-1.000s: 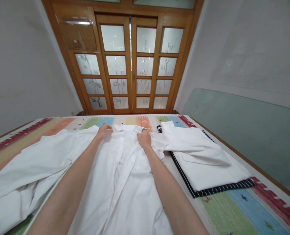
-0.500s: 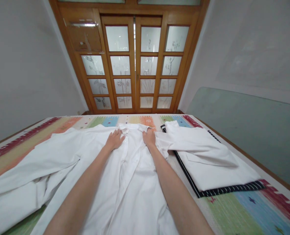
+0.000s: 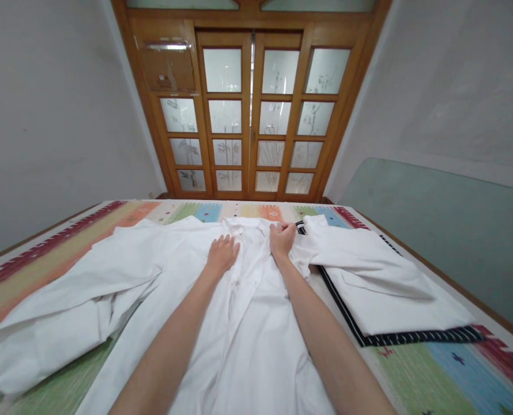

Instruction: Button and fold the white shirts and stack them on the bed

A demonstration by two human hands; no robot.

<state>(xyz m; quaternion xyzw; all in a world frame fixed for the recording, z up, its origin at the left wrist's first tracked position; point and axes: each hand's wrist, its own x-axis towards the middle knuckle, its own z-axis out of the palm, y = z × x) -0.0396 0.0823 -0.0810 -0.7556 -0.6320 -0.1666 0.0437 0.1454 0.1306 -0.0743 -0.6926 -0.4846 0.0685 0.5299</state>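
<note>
A white long-sleeved shirt (image 3: 260, 323) lies spread out, front up, with its collar at the far end. My left hand (image 3: 222, 253) rests flat on the shirt just left of the front opening, below the collar, fingers stretched out. On the other side of the collar, my right hand (image 3: 282, 239) is closed, pinching the shirt's cloth near the shoulder. The left sleeve reaches out to the lower left. The right sleeve (image 3: 369, 253) lies across a folded white garment (image 3: 395, 311), which sits on black cloth with white stripes (image 3: 425, 335).
Beneath everything is a colourful striped bedspread (image 3: 442, 369). A pale green panel (image 3: 433, 225) stands along the right side against the wall. Beyond the far edge are wooden doors (image 3: 250, 115) with frosted glass panes.
The view has shifted, so the scene sits further right. My left hand has slid slightly toward me from the collar. My right hand has moved a little outward to the right.
</note>
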